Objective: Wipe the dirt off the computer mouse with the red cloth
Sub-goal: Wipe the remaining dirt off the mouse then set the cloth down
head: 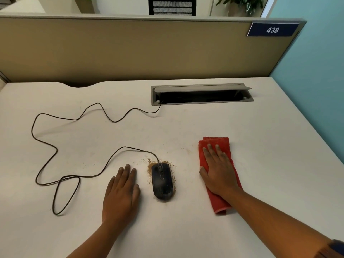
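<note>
This is an office, at a cubicle workstation. A tan fabric partition [130, 49] with a grey top rail closes off the back of a pale table [260, 146], and a dark blue number plate [272, 30] reading 438 hangs at its right end. A grey cable hatch [202, 94] with its lid raised is set into the table, and the cord [114, 121] of a black computer mouse [162, 181] runs into it. Beyond the partition stand a black mesh-backed chair [172, 6] and a leafy potted plant [242, 3]. A teal wall [316, 71] borders the right side.
</note>
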The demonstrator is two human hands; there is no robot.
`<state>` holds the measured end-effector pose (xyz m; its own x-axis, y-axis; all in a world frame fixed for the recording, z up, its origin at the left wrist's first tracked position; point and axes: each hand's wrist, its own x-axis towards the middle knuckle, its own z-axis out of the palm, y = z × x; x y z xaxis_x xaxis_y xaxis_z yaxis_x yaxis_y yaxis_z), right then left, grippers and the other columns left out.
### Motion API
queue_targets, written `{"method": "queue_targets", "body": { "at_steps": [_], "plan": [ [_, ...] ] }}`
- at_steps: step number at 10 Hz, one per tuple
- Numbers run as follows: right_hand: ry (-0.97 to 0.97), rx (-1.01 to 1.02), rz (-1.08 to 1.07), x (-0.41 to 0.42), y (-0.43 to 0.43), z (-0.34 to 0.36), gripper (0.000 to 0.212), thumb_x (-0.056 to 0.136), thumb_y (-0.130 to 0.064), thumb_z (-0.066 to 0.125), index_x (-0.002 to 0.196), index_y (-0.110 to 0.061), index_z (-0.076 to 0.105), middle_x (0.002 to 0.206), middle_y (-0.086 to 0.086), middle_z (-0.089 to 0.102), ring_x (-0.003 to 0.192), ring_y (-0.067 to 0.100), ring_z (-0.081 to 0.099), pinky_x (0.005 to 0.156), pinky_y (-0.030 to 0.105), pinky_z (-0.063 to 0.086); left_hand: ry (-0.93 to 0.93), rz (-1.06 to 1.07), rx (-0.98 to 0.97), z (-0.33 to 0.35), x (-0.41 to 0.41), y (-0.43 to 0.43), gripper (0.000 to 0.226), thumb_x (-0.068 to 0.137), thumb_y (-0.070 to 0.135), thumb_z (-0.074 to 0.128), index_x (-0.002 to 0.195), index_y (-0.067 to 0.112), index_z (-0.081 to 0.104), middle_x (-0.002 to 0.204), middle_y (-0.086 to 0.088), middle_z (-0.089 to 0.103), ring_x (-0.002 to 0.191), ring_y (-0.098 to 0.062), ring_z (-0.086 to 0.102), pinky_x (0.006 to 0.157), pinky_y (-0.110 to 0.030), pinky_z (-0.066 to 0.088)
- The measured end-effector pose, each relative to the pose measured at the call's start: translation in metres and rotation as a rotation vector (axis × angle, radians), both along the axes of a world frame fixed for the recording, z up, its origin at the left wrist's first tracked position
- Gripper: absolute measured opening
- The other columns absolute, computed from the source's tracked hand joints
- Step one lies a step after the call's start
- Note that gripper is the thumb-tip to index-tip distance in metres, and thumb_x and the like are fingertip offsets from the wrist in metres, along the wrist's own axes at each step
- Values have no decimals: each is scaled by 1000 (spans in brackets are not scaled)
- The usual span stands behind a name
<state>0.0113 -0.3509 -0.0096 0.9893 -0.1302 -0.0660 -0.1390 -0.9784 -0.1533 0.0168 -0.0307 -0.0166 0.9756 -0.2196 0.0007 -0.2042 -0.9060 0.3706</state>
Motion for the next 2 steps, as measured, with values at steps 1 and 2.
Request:
{"method": "queue_targets", "body": {
  "at_steps": [1, 2],
  "plan": [
    [7, -35, -30, 4, 5, 4, 73, 99, -50, 31, 159, -19, 6, 167, 1, 2, 152, 22, -7, 124, 45, -1, 15, 12, 4, 2, 1, -3, 71, 90, 45, 13, 152, 15, 28, 160, 1, 19, 147, -12, 10, 120, -34, 10],
    [-11, -128, -30, 4, 18, 9, 75, 96, -57, 23, 159, -19, 3, 166, 1, 0, 152, 23, -9, 122, 47, -10, 38, 24, 22, 5, 1, -8, 77, 86, 48, 7, 153, 14, 21, 161, 1, 12, 148, -13, 4, 120, -32, 5]
  ]
}}
